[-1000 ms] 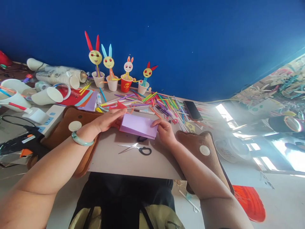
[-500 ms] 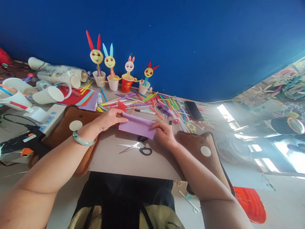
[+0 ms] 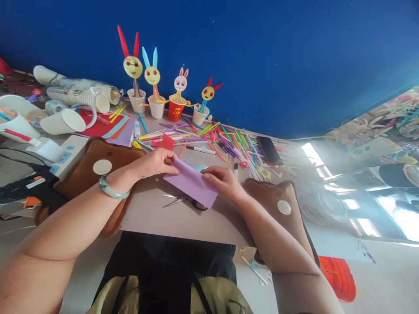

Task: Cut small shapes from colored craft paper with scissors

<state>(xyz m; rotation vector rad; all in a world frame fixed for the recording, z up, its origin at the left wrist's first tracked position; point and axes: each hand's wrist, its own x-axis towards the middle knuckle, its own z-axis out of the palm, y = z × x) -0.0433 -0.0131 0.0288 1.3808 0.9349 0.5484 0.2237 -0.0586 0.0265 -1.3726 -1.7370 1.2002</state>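
A piece of purple paper [image 3: 193, 183] is stretched between my two hands above the table. My left hand [image 3: 160, 163] pinches its upper left corner between thumb and fingers. At the upper right edge, my right hand [image 3: 224, 181] grips it the same way. The sheet slopes down to the right, with its top edge bent or folded over. Partly covered by the paper, a pair of scissors [image 3: 173, 199] lies on the table with blades apart. A red paper scrap [image 3: 164, 142] rests just beyond my left hand.
Rabbit-faced figures in cups [image 3: 176, 109] stand along the blue wall. Coloured sticks [image 3: 225, 141] and a phone [image 3: 269, 150] lie behind my hands. Brown cushions flank the work area, one on the left [image 3: 81, 163] and one on the right [image 3: 270, 200]. A glue gun [image 3: 36, 185] sits far left.
The purple paper has tilted, its lower right corner coming nearer me and covering more of the scissors. Both hands keep hold of it. The camera view has shifted slightly.
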